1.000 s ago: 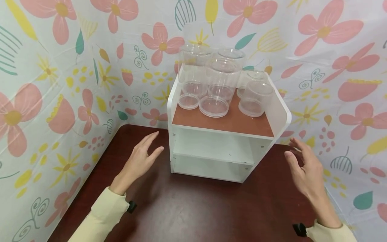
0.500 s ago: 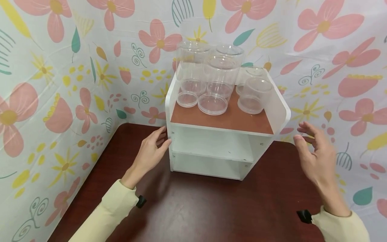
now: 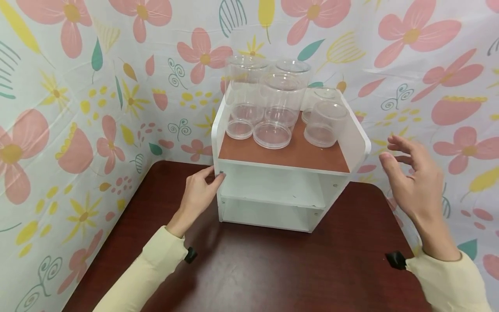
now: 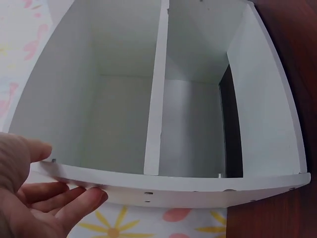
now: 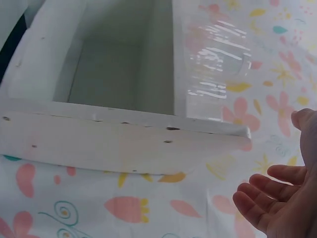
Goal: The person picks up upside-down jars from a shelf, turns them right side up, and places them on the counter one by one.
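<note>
Flowered sheeting walls in a dark red surface [image 3: 253, 268], where a white shelf unit [image 3: 286, 190] stands at centre frame between both hands. Left hand [image 3: 199, 195], fingers straight, touches its left front edge; right hand [image 3: 413, 182] hovers spread, just beside the right panel (not touching). Open room lies in the lower frame. Five clear jars [image 3: 282, 102] and two lids [image 3: 272, 134] sit on top.

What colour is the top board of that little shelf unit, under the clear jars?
Reddish-brown top board, on a white shelf unit; clearest in the head view.
</note>
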Motion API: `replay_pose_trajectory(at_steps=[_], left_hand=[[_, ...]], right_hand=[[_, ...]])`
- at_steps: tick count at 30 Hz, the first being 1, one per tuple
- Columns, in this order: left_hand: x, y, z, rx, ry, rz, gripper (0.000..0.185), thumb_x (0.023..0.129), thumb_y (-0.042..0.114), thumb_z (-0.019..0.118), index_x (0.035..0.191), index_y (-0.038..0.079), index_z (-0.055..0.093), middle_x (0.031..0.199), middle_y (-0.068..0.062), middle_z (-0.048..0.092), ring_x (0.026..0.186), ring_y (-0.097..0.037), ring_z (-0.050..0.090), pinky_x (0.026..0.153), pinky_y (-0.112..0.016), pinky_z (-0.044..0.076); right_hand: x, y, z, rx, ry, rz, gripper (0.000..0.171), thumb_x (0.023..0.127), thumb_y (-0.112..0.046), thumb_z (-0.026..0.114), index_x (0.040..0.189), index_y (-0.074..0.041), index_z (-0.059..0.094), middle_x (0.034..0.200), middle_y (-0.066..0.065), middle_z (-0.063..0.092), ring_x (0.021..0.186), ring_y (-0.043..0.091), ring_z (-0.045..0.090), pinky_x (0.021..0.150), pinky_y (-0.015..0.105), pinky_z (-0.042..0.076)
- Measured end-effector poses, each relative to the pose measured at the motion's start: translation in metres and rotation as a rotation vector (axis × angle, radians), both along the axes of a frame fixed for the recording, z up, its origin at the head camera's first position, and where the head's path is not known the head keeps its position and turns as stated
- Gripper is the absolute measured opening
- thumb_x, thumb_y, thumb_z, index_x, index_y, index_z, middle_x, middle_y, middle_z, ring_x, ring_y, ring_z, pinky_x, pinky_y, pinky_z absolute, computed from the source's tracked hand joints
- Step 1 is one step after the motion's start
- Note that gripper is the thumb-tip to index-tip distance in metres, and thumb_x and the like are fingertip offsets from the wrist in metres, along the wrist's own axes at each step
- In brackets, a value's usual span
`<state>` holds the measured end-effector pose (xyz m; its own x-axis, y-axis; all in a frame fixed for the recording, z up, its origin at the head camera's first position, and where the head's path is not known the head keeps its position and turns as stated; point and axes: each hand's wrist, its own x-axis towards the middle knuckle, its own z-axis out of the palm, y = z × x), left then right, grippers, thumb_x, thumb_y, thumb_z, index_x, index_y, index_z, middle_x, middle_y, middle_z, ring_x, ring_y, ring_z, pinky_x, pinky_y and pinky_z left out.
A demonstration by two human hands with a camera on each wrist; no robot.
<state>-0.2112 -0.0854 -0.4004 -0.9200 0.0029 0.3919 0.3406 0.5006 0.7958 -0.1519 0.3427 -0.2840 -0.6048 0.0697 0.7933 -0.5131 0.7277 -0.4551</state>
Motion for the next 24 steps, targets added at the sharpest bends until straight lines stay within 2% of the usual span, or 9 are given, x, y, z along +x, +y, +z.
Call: replay_pose_trajectory(at_steps=[4,9,15,20,24], left_hand=[[-0.003,0.005,-0.001,0.017,0.018,0.030,0.025,0.100,0.027,0.070,0.116,0.010,0.078,0.091,-0.001,0.076,0.077,-0.013,0.069,0.064,-0.033,0.053],[-0.004,0.008,0.000,0.002,0.036,0.063,0.024,0.100,0.026,0.068,0.112,0.008,0.079,0.072,-0.001,0.069,0.056,-0.016,0.056,0.051,-0.032,0.043],[-0.005,0.011,0.000,-0.014,0.046,0.078,0.021,0.101,0.024,0.067,0.104,0.007,0.079,0.064,-0.001,0.063,0.052,-0.017,0.052,0.047,-0.031,0.041],[-0.005,0.011,0.000,-0.012,0.059,0.077,0.019,0.100,0.021,0.067,0.094,0.007,0.077,0.059,-0.001,0.058,0.048,-0.016,0.048,0.044,-0.029,0.037],[-0.005,0.011,0.000,-0.018,0.071,0.078,0.021,0.101,0.020,0.067,0.087,0.007,0.075,0.056,-0.001,0.053,0.047,-0.016,0.046,0.044,-0.028,0.035]], right_hand=[[-0.006,-0.003,0.009,-0.011,-0.010,-0.001,0.040,0.096,-0.015,0.071,0.136,-0.014,0.069,0.125,0.003,0.070,0.098,-0.011,0.060,0.087,0.009,0.043],[-0.012,-0.007,0.022,-0.016,-0.033,0.007,0.041,0.094,-0.015,0.074,0.135,-0.012,0.069,0.126,0.001,0.070,0.101,-0.008,0.062,0.090,0.010,0.046],[-0.014,-0.015,0.033,-0.022,-0.165,-0.057,0.042,0.094,-0.021,0.075,0.136,-0.017,0.069,0.129,-0.004,0.069,0.095,-0.013,0.061,0.082,0.008,0.044],[-0.024,-0.020,0.041,0.027,-0.215,-0.042,0.047,0.094,-0.024,0.075,0.139,-0.013,0.067,0.134,0.005,0.067,0.100,-0.014,0.057,0.087,0.009,0.044],[-0.032,-0.026,0.047,0.079,-0.239,-0.027,0.050,0.094,-0.025,0.076,0.140,-0.009,0.065,0.135,0.012,0.066,0.107,-0.007,0.058,0.095,0.011,0.045]])
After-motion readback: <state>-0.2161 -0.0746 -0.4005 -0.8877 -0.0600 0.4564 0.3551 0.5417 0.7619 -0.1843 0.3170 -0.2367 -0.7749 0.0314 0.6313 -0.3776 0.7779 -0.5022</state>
